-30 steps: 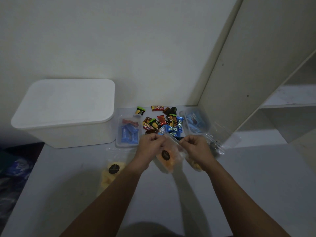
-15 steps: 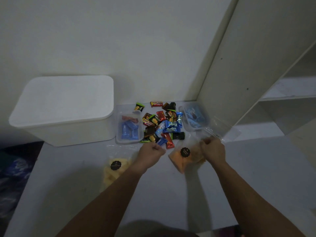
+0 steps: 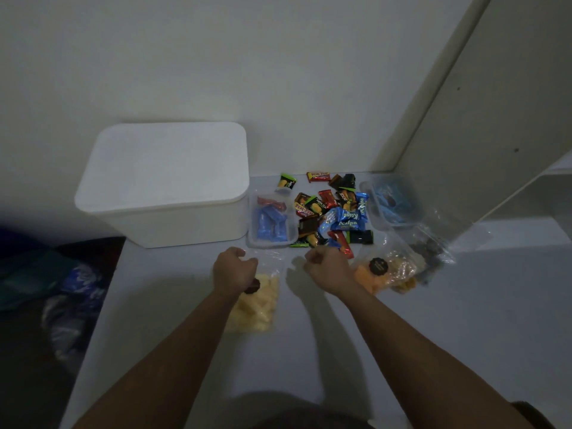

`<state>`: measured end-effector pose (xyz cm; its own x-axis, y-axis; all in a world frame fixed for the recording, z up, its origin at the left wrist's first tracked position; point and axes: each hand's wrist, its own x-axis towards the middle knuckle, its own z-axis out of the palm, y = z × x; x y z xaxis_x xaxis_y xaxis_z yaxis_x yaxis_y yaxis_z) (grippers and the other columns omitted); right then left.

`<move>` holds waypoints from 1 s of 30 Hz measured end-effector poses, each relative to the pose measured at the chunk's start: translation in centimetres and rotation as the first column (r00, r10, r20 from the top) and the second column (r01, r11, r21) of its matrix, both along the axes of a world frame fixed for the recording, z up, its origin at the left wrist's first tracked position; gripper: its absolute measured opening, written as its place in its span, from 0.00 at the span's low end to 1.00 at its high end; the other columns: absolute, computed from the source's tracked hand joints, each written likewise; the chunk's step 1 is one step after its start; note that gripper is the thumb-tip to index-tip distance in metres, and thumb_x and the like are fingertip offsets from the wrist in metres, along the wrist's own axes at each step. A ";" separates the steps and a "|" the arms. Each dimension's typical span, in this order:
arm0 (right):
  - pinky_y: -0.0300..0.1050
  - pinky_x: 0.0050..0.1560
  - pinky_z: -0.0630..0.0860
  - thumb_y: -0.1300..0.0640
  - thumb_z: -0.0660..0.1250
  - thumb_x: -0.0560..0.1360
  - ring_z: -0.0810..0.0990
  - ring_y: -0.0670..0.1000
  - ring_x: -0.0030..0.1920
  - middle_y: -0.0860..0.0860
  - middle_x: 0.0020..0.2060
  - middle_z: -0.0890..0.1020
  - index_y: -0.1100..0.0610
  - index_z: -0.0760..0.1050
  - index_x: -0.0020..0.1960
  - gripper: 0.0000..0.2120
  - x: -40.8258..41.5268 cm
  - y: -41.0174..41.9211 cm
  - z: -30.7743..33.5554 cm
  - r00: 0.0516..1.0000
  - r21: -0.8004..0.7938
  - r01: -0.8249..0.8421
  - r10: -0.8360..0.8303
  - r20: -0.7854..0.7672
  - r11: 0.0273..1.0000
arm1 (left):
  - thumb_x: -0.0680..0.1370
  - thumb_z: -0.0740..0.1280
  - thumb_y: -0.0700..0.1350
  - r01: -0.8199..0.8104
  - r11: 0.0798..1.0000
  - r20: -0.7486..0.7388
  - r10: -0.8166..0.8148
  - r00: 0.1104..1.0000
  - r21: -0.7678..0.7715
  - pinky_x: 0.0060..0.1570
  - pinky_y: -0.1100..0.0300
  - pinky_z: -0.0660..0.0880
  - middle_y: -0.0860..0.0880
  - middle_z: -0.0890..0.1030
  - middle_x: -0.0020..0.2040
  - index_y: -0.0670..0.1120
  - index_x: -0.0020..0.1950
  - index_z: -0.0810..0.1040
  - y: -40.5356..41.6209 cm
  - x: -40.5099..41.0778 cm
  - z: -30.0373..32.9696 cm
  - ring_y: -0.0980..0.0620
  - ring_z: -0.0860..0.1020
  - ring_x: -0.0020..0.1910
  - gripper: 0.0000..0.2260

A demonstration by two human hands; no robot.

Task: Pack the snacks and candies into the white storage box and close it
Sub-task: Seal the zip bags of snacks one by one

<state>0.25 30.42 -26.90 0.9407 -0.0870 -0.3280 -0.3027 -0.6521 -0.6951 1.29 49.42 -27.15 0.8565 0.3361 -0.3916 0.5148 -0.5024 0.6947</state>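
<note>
The white storage box sits at the back against the wall with its lid still on, and nothing I can see has gone into it yet. Just right of the box is a clear tub of blue wafer packs, then the heap of loose candies, then a second clear tub farthest from the box. In front of the box my left hand is curled over the top edge of the bag of yellow puffs; it looks like a pinch on the plastic, though I can't tell for certain. My right hand is a loose fist above the table, holding nothing I can make out, with the bag of orange snacks just beyond it, away from the box.

My worry is the shut lid: if I lift this bag first, I'll be left prying the box open one-handed. The bag is thin and slippery, so a weak pinch could let it slide or crush the puffs. A careless sweep toward the box could also scatter the loose candies.
</note>
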 end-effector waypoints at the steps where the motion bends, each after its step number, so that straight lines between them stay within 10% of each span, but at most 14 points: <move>1: 0.42 0.49 0.73 0.61 0.68 0.73 0.79 0.52 0.48 0.55 0.47 0.82 0.61 0.80 0.52 0.08 0.1 0.9 -0.5 0.998 0.048 -0.019 0.021 -0.052 0.999 | 0.72 0.70 0.45 0.021 1.000 -0.025 -0.021 0.999 0.017 0.59 0.54 0.73 0.40 0.78 0.60 0.40 0.63 0.75 0.7 0.0 -0.2 0.41 0.77 0.57 0.20; 6: 0.42 0.32 0.74 0.58 0.70 0.70 0.78 0.54 0.40 0.57 0.47 0.80 0.54 0.74 0.50 0.10 -0.5 4.9 -3.0 0.927 0.284 0.087 0.027 -0.375 0.955 | 0.75 0.68 0.41 0.059 0.991 -0.152 -0.077 0.985 -0.119 0.53 0.60 0.66 0.38 0.71 0.68 0.36 0.69 0.66 2.6 -0.6 -0.5 0.44 0.73 0.61 0.25; 13: 0.47 0.37 0.81 0.49 0.70 0.73 0.82 0.55 0.45 0.57 0.52 0.80 0.53 0.68 0.60 0.19 -1.2 7.1 -3.8 0.892 0.387 0.375 -0.213 -0.400 0.843 | 0.72 0.70 0.39 -0.113 0.960 -0.124 0.083 0.989 -0.257 0.58 0.50 0.75 0.41 0.76 0.58 0.38 0.67 0.70 4.7 -0.9 -1.0 0.43 0.76 0.55 0.24; 20: 0.49 0.46 0.80 0.50 0.62 0.79 0.83 0.52 0.43 0.53 0.43 0.83 0.47 0.77 0.46 0.07 -1.8 7.3 -2.1 0.968 0.433 0.236 -0.248 -0.029 0.870 | 0.76 0.68 0.40 -0.135 0.896 0.178 0.228 0.957 -0.424 0.56 0.50 0.77 0.43 0.82 0.48 0.39 0.57 0.80 5.6 -1.8 0.0 0.48 0.79 0.45 0.11; 25: 0.55 0.49 0.81 0.57 0.65 0.78 0.83 0.51 0.47 0.50 0.47 0.84 0.53 0.81 0.54 0.08 -1.9 6.7 -1.2 0.936 0.367 0.142 -0.245 0.253 0.919 | 0.77 0.67 0.37 -0.032 0.873 0.366 0.237 0.900 -0.486 0.48 0.63 0.78 0.49 0.82 0.46 0.39 0.59 0.79 5.9 -2.4 0.9 0.65 0.81 0.39 0.12; 30: 0.55 0.50 0.82 0.60 0.63 0.79 0.83 0.50 0.47 0.49 0.46 0.84 0.54 0.81 0.57 0.11 -1.8 6.7 -0.1 0.910 0.348 0.117 -0.241 0.338 0.930 | 0.76 0.67 0.37 0.059 0.892 0.408 0.145 0.901 -0.448 0.49 0.71 0.76 0.45 0.82 0.54 0.43 0.63 0.78 5.3 -2.1 1.7 0.56 0.80 0.47 0.15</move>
<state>-1.50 37.11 -27.03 0.9762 -0.2167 0.0011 -0.0746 -0.3408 -0.9372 -0.81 54.72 -25.41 0.9600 0.2563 -0.1127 0.1364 -0.0765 0.9877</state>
